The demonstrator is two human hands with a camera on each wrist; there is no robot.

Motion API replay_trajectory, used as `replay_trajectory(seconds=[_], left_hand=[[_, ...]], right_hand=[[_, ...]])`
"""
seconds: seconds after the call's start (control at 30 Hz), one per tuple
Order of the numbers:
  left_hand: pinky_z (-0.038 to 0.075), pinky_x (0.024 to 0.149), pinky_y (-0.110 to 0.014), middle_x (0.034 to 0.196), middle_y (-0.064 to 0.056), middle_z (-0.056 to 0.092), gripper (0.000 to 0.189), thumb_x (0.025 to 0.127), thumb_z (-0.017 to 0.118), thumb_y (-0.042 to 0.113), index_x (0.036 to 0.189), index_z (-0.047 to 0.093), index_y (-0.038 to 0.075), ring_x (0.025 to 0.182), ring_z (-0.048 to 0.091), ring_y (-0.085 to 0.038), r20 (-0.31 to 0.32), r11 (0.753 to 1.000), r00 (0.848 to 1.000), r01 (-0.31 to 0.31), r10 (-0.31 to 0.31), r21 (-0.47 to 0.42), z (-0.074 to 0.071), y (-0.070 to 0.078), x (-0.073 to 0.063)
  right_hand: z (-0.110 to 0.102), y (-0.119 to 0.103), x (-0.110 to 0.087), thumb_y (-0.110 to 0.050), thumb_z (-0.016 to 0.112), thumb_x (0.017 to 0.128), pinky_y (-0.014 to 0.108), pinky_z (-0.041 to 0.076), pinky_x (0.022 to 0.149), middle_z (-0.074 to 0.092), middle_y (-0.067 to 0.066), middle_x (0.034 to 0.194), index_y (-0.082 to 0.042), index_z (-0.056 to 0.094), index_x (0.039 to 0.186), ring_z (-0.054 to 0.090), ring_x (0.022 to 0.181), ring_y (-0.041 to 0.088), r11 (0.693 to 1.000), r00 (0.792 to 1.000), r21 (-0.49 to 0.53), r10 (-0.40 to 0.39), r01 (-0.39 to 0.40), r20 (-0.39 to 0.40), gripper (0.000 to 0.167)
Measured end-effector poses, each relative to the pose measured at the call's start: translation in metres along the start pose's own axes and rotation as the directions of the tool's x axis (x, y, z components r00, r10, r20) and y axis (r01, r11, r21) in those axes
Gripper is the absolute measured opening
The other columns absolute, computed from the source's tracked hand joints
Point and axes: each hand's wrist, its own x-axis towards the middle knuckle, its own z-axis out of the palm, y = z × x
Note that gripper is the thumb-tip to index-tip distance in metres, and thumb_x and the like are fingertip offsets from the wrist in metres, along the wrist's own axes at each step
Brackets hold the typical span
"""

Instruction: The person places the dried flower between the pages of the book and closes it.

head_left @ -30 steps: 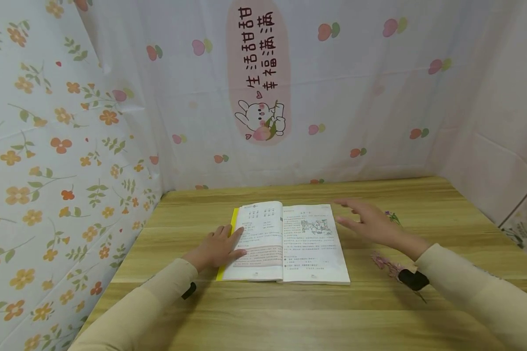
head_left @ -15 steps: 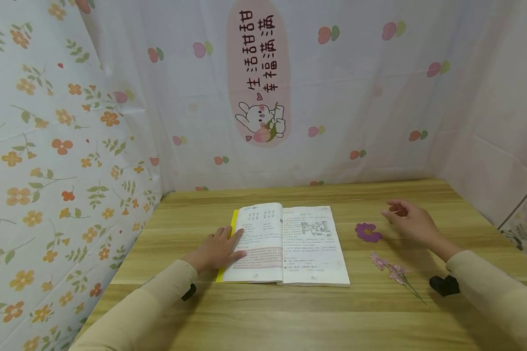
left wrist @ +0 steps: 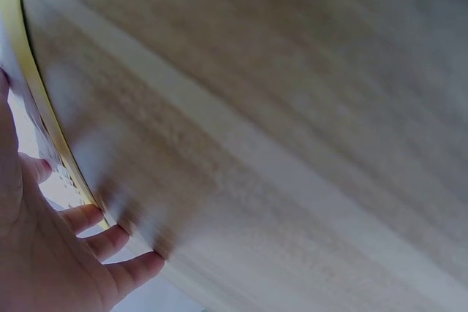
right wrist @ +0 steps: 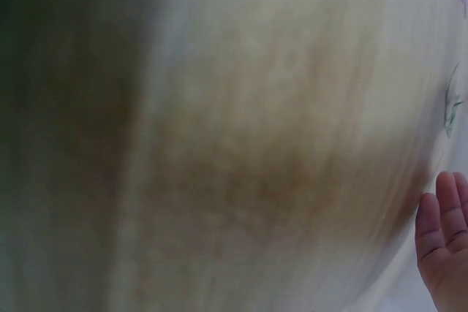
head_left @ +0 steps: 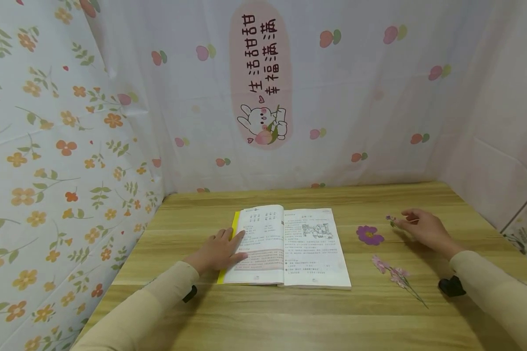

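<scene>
An open book (head_left: 309, 270) with a yellow cover edge lies on the table. My left hand (head_left: 217, 251) rests on its left page and edge, fingers spread and thumb on the paper; the left wrist view shows several fingertips reaching past the yellow edge onto the wood. To the right of the book, my right hand (head_left: 426, 231) pinches a small purple flower sprig (head_left: 390, 219) between thumb and fingers, low over the table. A flat purple flower (head_left: 370, 235) lies between that hand and the book. Nearer me is a pink flower stem (head_left: 397, 278).
The wooden table (head_left: 254, 321) reaches back to a patterned cloth (head_left: 360, 97). Another flowered cloth (head_left: 61, 185) hangs along the left side. A dark strap piece (head_left: 451, 286) shows beside the right sleeve.
My right hand has moved right, away from the book's right page, uncovering the purple flower, and now pinches the small sprig. The left hand stays on the book.
</scene>
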Motion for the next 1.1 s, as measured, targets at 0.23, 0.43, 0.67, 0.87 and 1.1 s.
replay_trajectory(seconds=[0.23, 0.43, 0.67, 0.87, 1.1], left_hand=[[0.039, 0.097, -0.054, 0.144, -0.025, 0.035, 0.075, 0.098, 0.038, 0.060, 0.154, 0.029, 0.011, 0.129, 0.037, -0.041, 0.002, 1.000, 1.000, -0.010, 0.010, 0.004, -0.001, 0.001, -0.001], [0.037, 0.098, -0.055, 0.144, -0.026, 0.034, 0.072, 0.099, 0.041, 0.056, 0.153, 0.030, 0.009, 0.130, 0.035, -0.042, 0.009, 0.999, 1.000, -0.009, 0.010, -0.035, -0.007, 0.004, -0.004], [0.038, 0.098, -0.054, 0.144, -0.025, 0.034, 0.074, 0.099, 0.040, 0.058, 0.153, 0.029, 0.009, 0.130, 0.035, -0.041, 0.020, 1.000, 1.000, -0.009, 0.009, -0.027, -0.006, 0.003, -0.004], [0.036, 0.100, -0.054, 0.146, -0.025, 0.033, 0.074, 0.099, 0.038, 0.059, 0.154, 0.028, 0.010, 0.132, 0.034, -0.041, 0.017, 1.000, 1.000, 0.004, -0.004, -0.014, -0.002, 0.002, -0.001], [0.036, 0.100, -0.054, 0.145, -0.024, 0.033, 0.074, 0.098, 0.040, 0.059, 0.154, 0.028, 0.011, 0.131, 0.034, -0.041, 0.020, 1.000, 1.000, 0.018, -0.017, -0.021, -0.002, 0.002, 0.000]], right_hand=[[0.002, 0.003, 0.005, -0.041, 0.060, 0.096, 0.057, 0.046, 0.083, 0.054, 0.036, 0.120, 0.013, 0.050, 0.128, 0.052, 0.108, 0.051, 1.000, 0.999, -0.013, 0.017, -0.016, 0.046, 0.063], [0.003, 0.001, 0.007, -0.039, 0.063, 0.095, 0.057, 0.045, 0.084, 0.054, 0.035, 0.119, 0.014, 0.052, 0.125, 0.053, 0.106, 0.048, 0.999, 0.999, -0.022, 0.027, -0.026, 0.045, 0.062], [0.005, 0.005, 0.013, -0.032, 0.066, 0.094, 0.059, 0.044, 0.083, 0.056, 0.036, 0.117, 0.014, 0.057, 0.122, 0.054, 0.104, 0.050, 0.998, 1.000, -0.059, 0.007, -0.006, 0.028, 0.055], [0.006, 0.007, 0.015, -0.028, 0.067, 0.093, 0.061, 0.043, 0.082, 0.058, 0.035, 0.117, 0.010, 0.063, 0.118, 0.053, 0.105, 0.052, 0.997, 1.000, -0.071, -0.002, 0.003, 0.014, 0.046], [0.006, 0.008, 0.014, -0.028, 0.067, 0.093, 0.061, 0.043, 0.083, 0.057, 0.035, 0.119, 0.008, 0.066, 0.115, 0.052, 0.107, 0.053, 0.998, 1.000, -0.056, 0.010, -0.010, 0.006, 0.042]])
